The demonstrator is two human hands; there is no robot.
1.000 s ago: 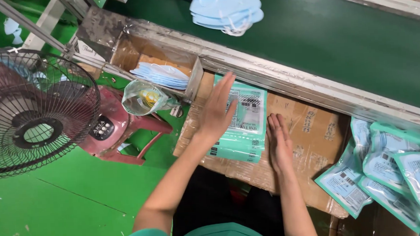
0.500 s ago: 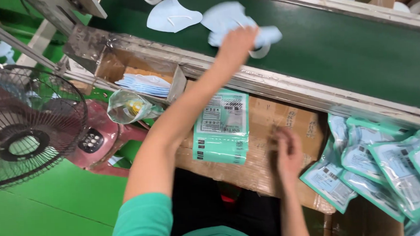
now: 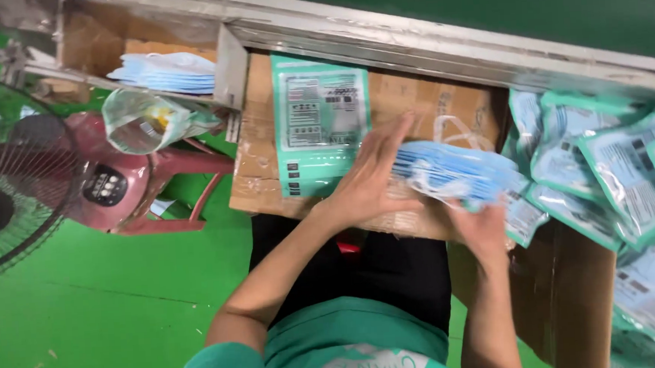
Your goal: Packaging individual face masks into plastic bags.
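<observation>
A stack of light blue face masks [image 3: 454,171] lies across the cardboard work surface [image 3: 443,111] in front of me. My left hand [image 3: 368,178] presses its left end, fingers spread over the masks. My right hand [image 3: 480,224] grips the stack's right end from below. Just left of my left hand lies a pile of flat teal and white printed pouches [image 3: 318,121].
Many filled teal pouches [image 3: 610,169] are heaped at the right. A metal rail [image 3: 440,47] borders the green conveyor belt [image 3: 527,5] beyond. More blue masks [image 3: 165,71] sit in a cardboard bin at the left, near a clear bag [image 3: 141,119], a red stool [image 3: 130,190] and a fan [image 3: 7,201].
My left hand reached out to the masks on the belt, then came back with a stack. Both hands now hold that stack on the cardboard. The view has shifted down and closer.
</observation>
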